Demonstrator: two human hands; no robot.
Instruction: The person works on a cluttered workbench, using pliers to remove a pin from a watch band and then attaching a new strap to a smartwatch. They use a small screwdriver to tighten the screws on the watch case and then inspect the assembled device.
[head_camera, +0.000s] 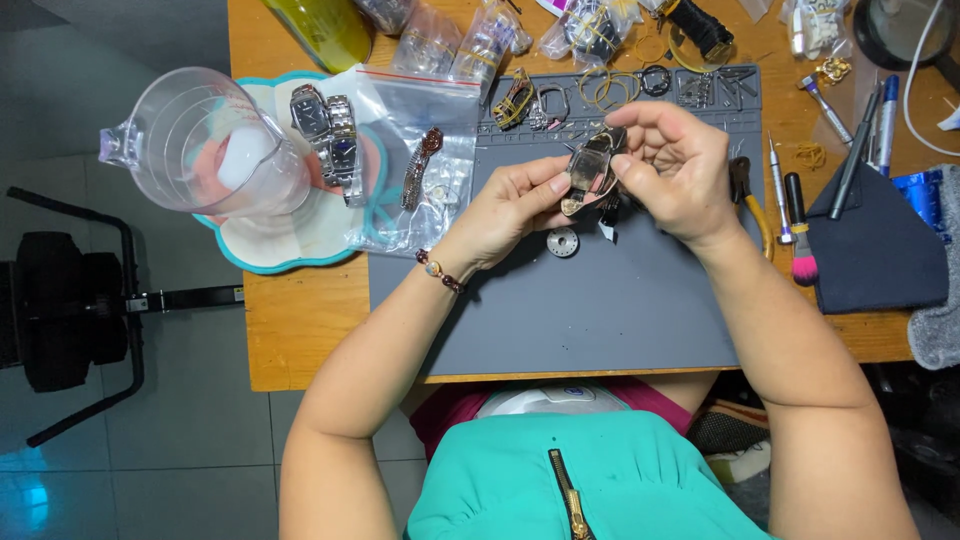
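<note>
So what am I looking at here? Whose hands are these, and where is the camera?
The camera sits on a person's head and looks down at a wooden table covered by a grey work mat. The left hand and right hand together hold a small rectangular watch case above the mat. A round metal part lies just beneath. To the left are a clear plastic jug and two silver watches on clear bags; to the right, screwdrivers, pens and a pink brush.
</note>
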